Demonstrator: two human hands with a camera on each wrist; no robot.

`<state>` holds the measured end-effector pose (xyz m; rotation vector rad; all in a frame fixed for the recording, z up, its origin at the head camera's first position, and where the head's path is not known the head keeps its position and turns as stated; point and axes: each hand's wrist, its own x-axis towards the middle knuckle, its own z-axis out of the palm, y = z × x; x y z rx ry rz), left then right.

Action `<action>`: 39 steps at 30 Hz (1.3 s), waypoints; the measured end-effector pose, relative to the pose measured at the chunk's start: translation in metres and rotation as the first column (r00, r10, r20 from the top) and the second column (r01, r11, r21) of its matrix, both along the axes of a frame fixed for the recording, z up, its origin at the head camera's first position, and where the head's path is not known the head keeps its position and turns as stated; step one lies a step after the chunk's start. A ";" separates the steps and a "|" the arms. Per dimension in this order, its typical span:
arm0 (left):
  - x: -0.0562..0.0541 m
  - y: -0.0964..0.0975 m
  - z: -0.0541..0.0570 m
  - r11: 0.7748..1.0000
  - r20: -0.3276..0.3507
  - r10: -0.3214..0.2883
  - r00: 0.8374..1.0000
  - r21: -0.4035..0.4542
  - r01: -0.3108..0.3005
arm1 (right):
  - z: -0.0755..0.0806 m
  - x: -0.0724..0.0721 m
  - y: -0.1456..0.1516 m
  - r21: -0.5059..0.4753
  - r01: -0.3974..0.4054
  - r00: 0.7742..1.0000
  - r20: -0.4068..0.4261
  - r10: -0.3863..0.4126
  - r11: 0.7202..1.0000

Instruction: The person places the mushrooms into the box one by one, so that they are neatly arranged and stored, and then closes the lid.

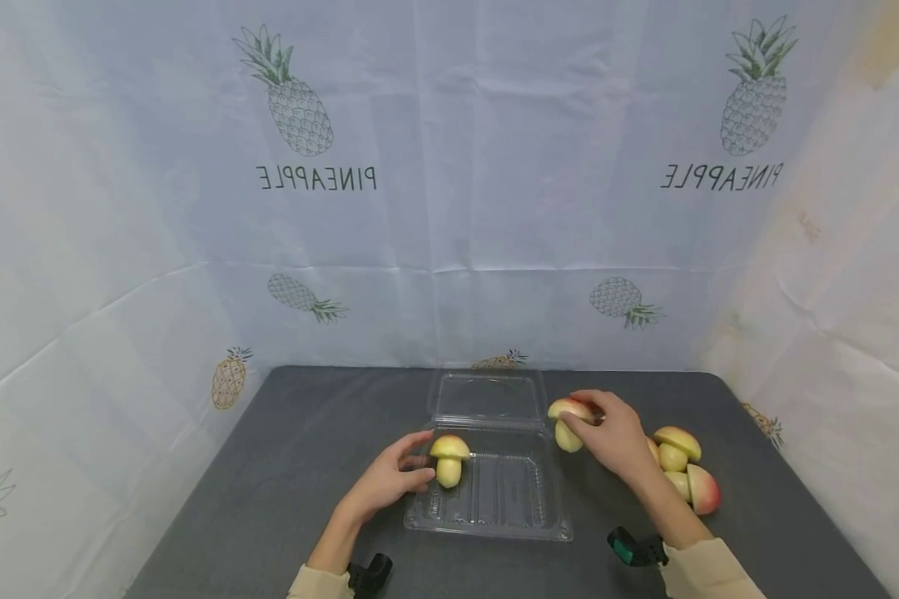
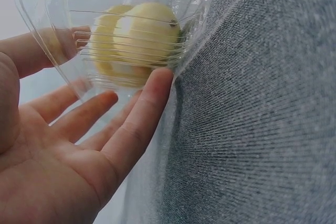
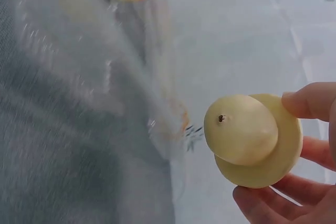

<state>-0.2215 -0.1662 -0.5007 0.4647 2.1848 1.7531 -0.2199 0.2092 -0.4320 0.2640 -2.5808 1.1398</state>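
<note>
In the head view, my right hand [image 1: 614,433] pinches a mushroom-shaped piece [image 1: 568,443] by its red-and-yellow cap, just right of the clear plastic container [image 1: 494,530]. Its pale stem points down; the right wrist view shows the stem end [image 3: 247,135] with a small dark spot, and fingers round the cap's edge. Another mushroom-shaped piece [image 1: 449,471] stands upright inside the container, at the left side. Around that side lies my left hand [image 1: 389,478], fingers loosely extended. Seen in the left wrist view, a fingertip [image 2: 160,80] is right at the ribbed plastic wall.
The container's hinged lid [image 1: 487,398] is folded back toward the curtain. Several more mushroom-shaped pieces [image 1: 702,489] lie grouped at the right of the dark grey table [image 1: 285,466], partly behind my right forearm. A pineapple-print curtain [image 1: 449,208] surrounds the table's back and sides.
</note>
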 end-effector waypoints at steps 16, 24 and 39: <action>-0.002 0.002 0.002 1.000 0.008 0.014 1.000 0.008 -0.014 | 0.002 0.014 -0.022 -0.114 -0.027 0.998 0.046 0.033 0.993; -0.004 0.003 -0.001 1.000 0.002 0.010 1.000 0.010 -0.010 | -0.003 0.020 -0.033 -0.144 -0.040 0.998 0.043 0.046 0.989; -0.002 0.002 0.001 1.000 -0.002 0.013 1.000 0.023 -0.013 | -0.003 0.016 -0.056 -0.142 -0.056 0.995 0.074 0.067 0.988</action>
